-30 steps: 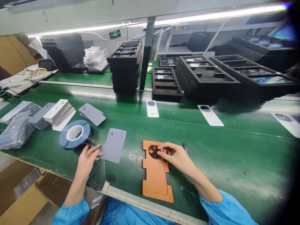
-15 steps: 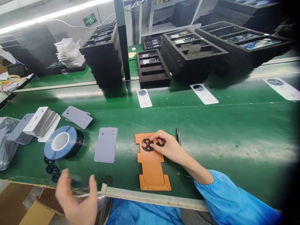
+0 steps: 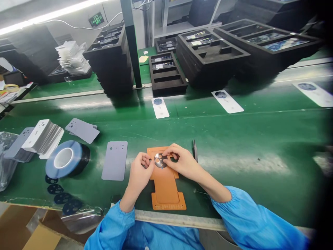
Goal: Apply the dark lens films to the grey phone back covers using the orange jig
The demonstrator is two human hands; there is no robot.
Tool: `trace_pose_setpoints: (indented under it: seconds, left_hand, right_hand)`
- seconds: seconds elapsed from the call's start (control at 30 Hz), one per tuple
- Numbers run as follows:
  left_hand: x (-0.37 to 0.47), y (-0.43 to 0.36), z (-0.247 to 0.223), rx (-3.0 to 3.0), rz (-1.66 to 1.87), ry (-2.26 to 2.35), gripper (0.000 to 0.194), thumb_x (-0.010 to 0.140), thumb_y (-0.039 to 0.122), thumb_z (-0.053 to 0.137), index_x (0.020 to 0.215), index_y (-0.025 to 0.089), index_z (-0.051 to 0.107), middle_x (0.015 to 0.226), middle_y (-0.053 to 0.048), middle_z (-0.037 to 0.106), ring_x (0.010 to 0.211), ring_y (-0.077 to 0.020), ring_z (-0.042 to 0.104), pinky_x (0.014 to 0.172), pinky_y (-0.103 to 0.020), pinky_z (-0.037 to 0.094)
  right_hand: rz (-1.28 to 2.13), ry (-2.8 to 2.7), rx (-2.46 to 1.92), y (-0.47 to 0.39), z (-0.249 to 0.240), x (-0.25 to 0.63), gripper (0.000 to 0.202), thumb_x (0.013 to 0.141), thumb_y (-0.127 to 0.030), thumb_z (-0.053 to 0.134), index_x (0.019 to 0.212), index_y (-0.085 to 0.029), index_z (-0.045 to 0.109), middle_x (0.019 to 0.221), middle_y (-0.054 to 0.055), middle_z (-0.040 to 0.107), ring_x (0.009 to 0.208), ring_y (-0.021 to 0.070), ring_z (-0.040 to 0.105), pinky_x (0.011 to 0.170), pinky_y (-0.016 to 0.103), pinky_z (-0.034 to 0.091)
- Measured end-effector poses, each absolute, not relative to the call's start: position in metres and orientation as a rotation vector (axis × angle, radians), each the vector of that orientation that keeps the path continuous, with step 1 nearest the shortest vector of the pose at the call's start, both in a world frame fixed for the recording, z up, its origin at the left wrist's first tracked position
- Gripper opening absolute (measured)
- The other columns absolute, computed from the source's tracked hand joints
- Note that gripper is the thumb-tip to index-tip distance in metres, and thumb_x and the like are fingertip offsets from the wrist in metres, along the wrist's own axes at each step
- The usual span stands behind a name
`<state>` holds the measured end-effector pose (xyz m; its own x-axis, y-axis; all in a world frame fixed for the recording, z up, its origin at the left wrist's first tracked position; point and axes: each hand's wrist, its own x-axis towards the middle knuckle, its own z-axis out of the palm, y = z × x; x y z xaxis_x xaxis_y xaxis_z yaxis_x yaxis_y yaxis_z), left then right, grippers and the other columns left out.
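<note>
An orange fixture plate with notched sides lies on the green bench in front of me. Over its upper part is a thin black round sticker with several holes, shining with reflected light. Its right edge is pinched between the thumb and fingers of my right hand. My left hand is closed at the sticker's left edge, thumb and forefinger together there; the curled fingers hide part of the contact. Left of my left hand lies a flat grey phone back panel with small holes along its top.
A blue-and-black tape roll sits at left, with dark round stickers strung toward the bench edge. Beyond it stand stacked panels. White panels with dark discs lie farther back. Black foam trays line the rear. A thin black object lies at right.
My left hand has come up from the bench's front left edge to the fixture, its spread fingers now closed. My right hand stays at the sticker, which now catches more light.
</note>
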<state>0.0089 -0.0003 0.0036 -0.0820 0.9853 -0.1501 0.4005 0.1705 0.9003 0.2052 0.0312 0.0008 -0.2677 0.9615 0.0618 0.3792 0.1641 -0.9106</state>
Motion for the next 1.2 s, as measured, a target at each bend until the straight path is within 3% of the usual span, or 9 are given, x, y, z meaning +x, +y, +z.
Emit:
trace_pose_setpoints:
  seconds: [0.23, 0.7, 1.2]
  left_hand:
    - [0.014, -0.003, 0.005, 1.333, 0.836, 1.713, 0.014, 0.078, 0.024, 0.067, 0.081, 0.021, 0.054, 0.067, 0.006, 0.048, 0.062, -0.0105, 0.046, 0.059, -0.022, 0.039]
    - [0.012, -0.005, -0.002, 1.363, 0.882, 1.682, 0.011, 0.080, 0.024, 0.066, 0.081, 0.020, 0.055, 0.074, 0.004, 0.054, 0.062, -0.0102, 0.048, 0.061, -0.023, 0.041]
    - [0.011, -0.007, -0.003, 1.380, 0.880, 1.657, 0.012, 0.084, 0.028, 0.065, 0.082, 0.021, 0.055, 0.074, 0.003, 0.053, 0.063, -0.0109, 0.048, 0.061, -0.023, 0.040]
  right_hand:
    - [1.095, -1.810, -1.289, 0.033, -0.003, 0.213, 0.007, 0.083, -0.022, 0.068, 0.089, -0.022, 0.072, 0.090, 0.002, 0.059, 0.069, 0.0142, 0.052, 0.067, 0.031, 0.045]
    - [1.189, -1.764, -1.266, 0.037, -0.008, 0.222, 0.006, 0.085, -0.027, 0.070, 0.085, -0.022, 0.068, 0.087, 0.000, 0.057, 0.067, 0.0134, 0.052, 0.064, 0.029, 0.045]
    - [1.195, -1.743, -1.226, 0.039, -0.008, 0.225, 0.007, 0.081, -0.016, 0.062, 0.084, -0.021, 0.067, 0.086, 0.002, 0.061, 0.072, 0.0150, 0.058, 0.069, 0.031, 0.049]
